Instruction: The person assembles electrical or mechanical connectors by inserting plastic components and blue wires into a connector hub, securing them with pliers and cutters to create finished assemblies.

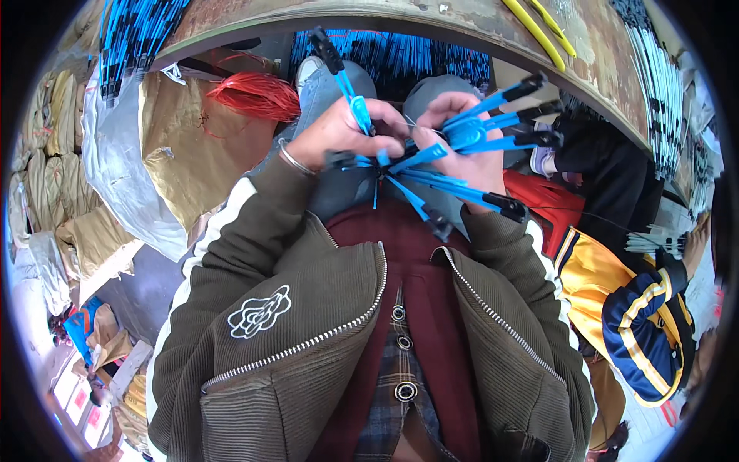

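Note:
Between my hands, over my lap, is a spread bundle of slim blue rods with black ends (435,179), fanning out in several directions. My left hand (335,137) is closed at the bundle's left side, with one blue rod standing up across its fingers. My right hand (479,163) is closed on the other side, and several blue rods stick out past its fingers. A thin wire or thread (412,123) runs between the fingertips of both hands. The gathered middle of the bundle is partly hidden by my fingers.
Ahead curves a worn wooden table edge (369,17) with a yellow-handled tool (539,35) on it. Many blue rods (142,38) lie at far left, pale ones (660,100) at right. Red strands (255,96) lie left of my knees. Another person's yellow-and-navy sleeve (639,327) is at right.

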Demonstrator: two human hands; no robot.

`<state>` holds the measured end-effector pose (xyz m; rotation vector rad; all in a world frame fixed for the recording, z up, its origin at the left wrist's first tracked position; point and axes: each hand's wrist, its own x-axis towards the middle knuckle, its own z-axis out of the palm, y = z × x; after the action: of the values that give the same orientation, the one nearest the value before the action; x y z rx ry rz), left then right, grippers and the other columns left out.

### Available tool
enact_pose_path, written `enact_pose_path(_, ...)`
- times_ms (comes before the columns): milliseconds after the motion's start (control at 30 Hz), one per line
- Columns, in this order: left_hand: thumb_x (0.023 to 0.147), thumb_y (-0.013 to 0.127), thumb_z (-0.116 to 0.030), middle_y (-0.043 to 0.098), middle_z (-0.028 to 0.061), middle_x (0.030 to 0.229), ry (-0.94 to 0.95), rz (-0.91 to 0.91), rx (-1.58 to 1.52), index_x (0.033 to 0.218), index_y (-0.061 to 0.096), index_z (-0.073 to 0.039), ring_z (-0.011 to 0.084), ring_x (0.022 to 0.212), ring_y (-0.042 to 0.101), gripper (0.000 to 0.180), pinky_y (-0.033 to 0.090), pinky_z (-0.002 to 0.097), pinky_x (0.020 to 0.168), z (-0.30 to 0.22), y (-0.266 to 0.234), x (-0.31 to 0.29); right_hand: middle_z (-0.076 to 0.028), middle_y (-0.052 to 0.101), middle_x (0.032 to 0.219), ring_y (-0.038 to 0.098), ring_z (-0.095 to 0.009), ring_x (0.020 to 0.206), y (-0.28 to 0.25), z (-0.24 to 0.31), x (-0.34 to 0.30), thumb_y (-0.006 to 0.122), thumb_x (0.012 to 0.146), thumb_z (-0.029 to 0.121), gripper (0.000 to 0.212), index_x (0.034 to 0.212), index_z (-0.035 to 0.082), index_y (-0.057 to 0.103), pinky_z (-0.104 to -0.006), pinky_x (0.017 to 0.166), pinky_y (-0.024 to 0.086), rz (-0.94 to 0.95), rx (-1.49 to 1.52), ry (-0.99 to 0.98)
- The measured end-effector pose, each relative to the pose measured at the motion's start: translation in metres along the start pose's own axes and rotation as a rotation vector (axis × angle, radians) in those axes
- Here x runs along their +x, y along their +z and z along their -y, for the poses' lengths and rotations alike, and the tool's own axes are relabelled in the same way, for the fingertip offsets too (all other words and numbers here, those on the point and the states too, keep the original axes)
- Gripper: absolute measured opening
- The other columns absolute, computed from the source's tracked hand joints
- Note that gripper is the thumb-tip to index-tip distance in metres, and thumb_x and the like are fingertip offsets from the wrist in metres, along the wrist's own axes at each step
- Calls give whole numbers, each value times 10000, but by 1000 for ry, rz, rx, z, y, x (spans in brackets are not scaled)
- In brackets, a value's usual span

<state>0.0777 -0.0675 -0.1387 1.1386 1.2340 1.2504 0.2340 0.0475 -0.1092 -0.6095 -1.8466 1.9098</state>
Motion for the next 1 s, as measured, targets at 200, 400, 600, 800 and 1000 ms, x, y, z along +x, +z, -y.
enact_pose_path(200, 794, 625, -52, 625, 71, 841, 53, 136, -315, 910, 570, -7, 123, 787, 594, 137, 477, 257, 711, 12, -18, 13, -47, 582, 823, 560, -91, 741, -4, -5, -4, 671, 722, 17, 348, 1017, 6, 487, -224, 670, 470, -23, 116, -51)
enact_pose_path(400, 808, 601, -55, 596, 45, 755, 45, 169, 47, 886, 494, -22, 115, 676, 572, 136, 464, 255, 630, 2, -14, 33, -59, 575, 825, 542, -91, 729, -2, -8, -5, 662, 723, -15, 344, 1006, 17, 469, -226, 669, 461, -134, 99, -101)
enact_pose_path(600, 813, 566, -48, 487, 54, 648, 46, -35, 157, 811, 453, -26, 133, 573, 459, 115, 402, 282, 544, 12, 8, 24, -64, 570, 820, 535, -98, 725, 4, -13, -5, 650, 732, -26, 340, 1007, 22, 456, -229, 669, 456, -246, 95, -140)
enact_pose_path(800, 813, 548, -45, 429, 79, 619, 89, -195, 148, 768, 431, -25, 178, 552, 403, 127, 382, 308, 528, 11, 19, 16, -70, 566, 827, 536, -101, 720, 6, -15, -4, 650, 732, -25, 335, 1000, 20, 454, -235, 662, 456, -263, 66, -181)
enact_pose_path(1000, 815, 551, -49, 427, 82, 613, 165, -256, 220, 760, 433, -22, 185, 551, 404, 133, 385, 312, 530, 8, 23, 16, -51, 571, 799, 552, -85, 710, 7, -14, -3, 658, 731, -15, 333, 994, 9, 455, -225, 635, 466, -263, 31, -179)
